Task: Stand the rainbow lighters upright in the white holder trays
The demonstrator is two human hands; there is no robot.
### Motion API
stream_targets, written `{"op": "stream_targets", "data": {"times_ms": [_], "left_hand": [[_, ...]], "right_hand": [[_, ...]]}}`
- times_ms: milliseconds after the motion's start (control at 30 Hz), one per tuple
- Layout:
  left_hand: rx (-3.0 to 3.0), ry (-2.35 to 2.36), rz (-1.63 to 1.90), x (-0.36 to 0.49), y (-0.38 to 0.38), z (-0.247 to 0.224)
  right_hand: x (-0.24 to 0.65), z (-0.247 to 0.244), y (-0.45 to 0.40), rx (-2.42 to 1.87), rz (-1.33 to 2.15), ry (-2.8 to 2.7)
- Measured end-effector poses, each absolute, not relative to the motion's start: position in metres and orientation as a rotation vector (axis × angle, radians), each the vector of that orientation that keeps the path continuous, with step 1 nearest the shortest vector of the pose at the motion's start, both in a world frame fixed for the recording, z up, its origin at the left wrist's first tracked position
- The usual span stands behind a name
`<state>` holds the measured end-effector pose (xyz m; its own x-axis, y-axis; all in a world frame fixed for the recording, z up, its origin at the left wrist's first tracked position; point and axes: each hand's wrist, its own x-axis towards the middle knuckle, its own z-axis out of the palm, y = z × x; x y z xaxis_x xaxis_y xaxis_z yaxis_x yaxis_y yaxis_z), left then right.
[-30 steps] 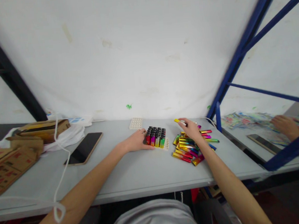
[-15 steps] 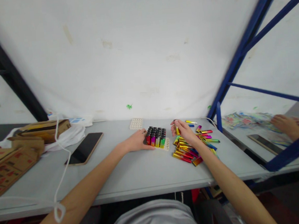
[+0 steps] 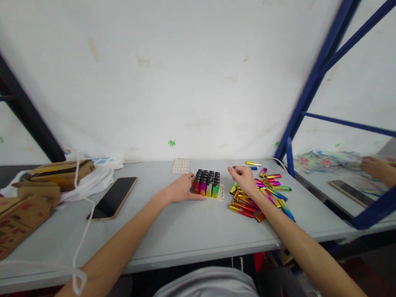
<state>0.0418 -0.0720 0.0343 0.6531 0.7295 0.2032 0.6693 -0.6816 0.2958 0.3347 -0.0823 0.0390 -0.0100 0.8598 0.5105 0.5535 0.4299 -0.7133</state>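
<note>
Several shiny lighters (image 3: 207,185) with black tops stand upright, packed in rows, in a white dimpled tray (image 3: 221,193). My left hand (image 3: 183,187) curls round the left side of this group, its thumb along the front edge. To the right of the tray, my right hand (image 3: 244,178) is closed, fingers curled inward. A dark end of a lighter (image 3: 234,167) peeks out above those fingers; the rest of it is hidden in the hand. Beneath and beside the right wrist lies a loose pile of metallic lighters (image 3: 245,205) in gold, red, purple, green and blue.
Another white dimpled tray (image 3: 180,165) lies near the wall. A phone (image 3: 113,198), a white cable (image 3: 87,226) and cardboard boxes (image 3: 17,222) occupy the left. A blue metal frame (image 3: 311,82) rises at right; beyond it another person's hands (image 3: 379,168) are by a second phone (image 3: 350,192).
My right hand has turned and closed further, so the gold lighter that showed in its fingers is now mostly hidden. My left hand has stayed at the tray.
</note>
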Motion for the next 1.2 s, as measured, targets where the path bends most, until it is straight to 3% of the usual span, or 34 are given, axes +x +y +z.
{"op": "stream_targets", "data": {"times_ms": [1200], "left_hand": [[2.684, 1.167, 0.457, 0.0414, -0.0693, 0.0297]], "right_hand": [[0.3323, 0.0396, -0.0803, -1.211, 0.284, -2.028]]}}
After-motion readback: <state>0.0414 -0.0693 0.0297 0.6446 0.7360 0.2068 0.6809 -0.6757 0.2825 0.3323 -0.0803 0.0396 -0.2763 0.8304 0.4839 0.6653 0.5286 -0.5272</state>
